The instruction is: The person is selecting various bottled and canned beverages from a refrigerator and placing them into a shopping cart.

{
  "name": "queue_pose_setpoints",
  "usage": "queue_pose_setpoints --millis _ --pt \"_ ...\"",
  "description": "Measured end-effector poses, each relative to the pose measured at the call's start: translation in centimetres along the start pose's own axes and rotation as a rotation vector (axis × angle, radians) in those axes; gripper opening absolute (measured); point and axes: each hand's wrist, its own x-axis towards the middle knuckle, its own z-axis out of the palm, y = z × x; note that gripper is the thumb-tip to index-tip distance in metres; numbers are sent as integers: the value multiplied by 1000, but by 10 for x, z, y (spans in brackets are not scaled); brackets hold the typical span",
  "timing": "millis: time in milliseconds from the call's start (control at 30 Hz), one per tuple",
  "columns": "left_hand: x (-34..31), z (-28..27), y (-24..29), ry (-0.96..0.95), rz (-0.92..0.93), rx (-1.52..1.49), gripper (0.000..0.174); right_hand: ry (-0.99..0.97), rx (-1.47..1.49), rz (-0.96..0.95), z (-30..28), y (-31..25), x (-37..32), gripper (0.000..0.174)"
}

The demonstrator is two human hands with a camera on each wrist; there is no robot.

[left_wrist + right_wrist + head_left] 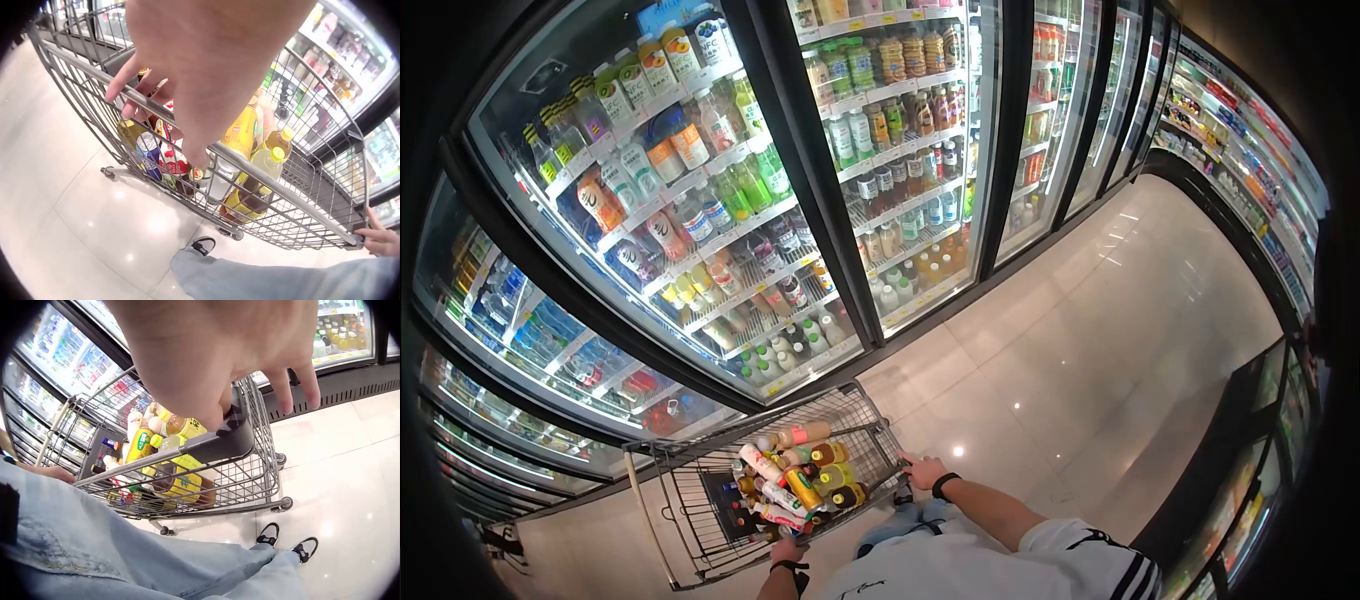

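Observation:
A wire shopping cart (690,500) holds a heap of bottled drinks, among them a yellow-capped bottle (270,164), an orange-yellow bottle (141,445) and a blue can (149,153). My left hand (788,548) holds the cart's long side rail beside the bottles, fingers and thumb draped over it in the left wrist view. At the front corner, my right hand (922,472) grips the dark corner piece (222,440) between thumb and forefinger. Its other fingers (307,387) stretch out past the corner.
Glass-door drink fridges (650,190) line one side, right beside the cart. A pale tiled floor (1040,370) runs along them. Low freezer cases (1250,490) stand on the right, and an open shelf display (1240,140) curves round the far end.

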Motion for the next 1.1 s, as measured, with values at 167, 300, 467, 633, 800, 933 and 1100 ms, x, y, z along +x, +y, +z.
queue_pose_setpoints --millis 167,300,467,633,800,933,1100 --pt "8 -21 26 -82 253 87 57 -77 68 92 -18 22 -5 37" --pt "35 -16 41 -193 366 79 69 -92 91 190 -27 33 -5 43" --pt "53 6 73 -143 355 182 71 -217 139 266 -46 58 1 51" --pt "48 -1 113 -162 299 190 70 -219 284 196 -36 112 7 57" --pt "41 -10 159 -106 212 278 65 -202 321 61 -41 163 12 55" --pt "36 -25 206 -175 50 248 66 -127 258 6 -72 189 -4 53" --pt "26 -23 277 -205 -52 164 85 -151 199 -90 -101 233 -5 59"
